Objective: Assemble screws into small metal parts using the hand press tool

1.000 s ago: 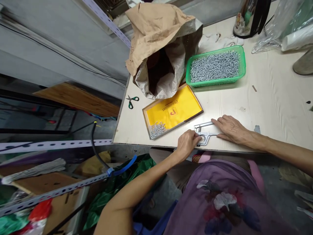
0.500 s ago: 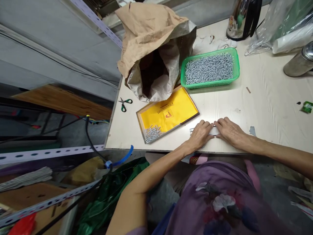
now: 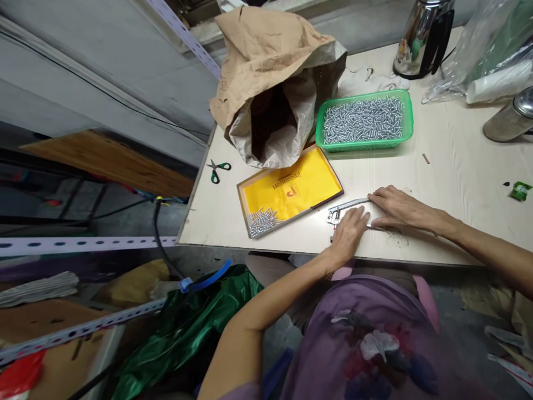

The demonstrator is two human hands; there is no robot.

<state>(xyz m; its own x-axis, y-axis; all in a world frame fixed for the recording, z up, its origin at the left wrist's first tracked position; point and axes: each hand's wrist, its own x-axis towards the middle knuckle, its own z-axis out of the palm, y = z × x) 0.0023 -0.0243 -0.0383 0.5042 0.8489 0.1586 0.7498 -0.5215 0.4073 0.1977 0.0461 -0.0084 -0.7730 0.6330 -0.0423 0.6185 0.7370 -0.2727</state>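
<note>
Right hand [image 3: 402, 208]: holds the metal tool [image 3: 334, 216] by its handle ends, fingers at the far handle, thumb side at the near one; the 2 handles stand apart.
Left hand [image 3: 350, 232]: lies over the tool's middle, just left of the right-hand grip, fingers bent; how firmly it grips, I cannot tell.
Tool: at the table's [image 3: 458, 166] near edge, its head with a small coil showing left of the left hand, its middle hidden.
Shallow box [image 3: 245, 212]: left of both hands, near the tool head; yellow lining [image 3: 314, 186], with a small heap of silver parts [image 3: 263, 222] in the near left corner.
Green basket [image 3: 362, 146]: beyond the grip, filled with small silver parts.
Paper sack [image 3: 266, 55]: beyond the box, its mouth open.
Scissors [image 3: 217, 168]: well left of the grip, blades parted.
Kettle [image 3: 418, 47]: far beyond the right hand.
Flask [image 3: 504, 120], green wrapper [image 3: 520, 191]: well right of the grip.
</note>
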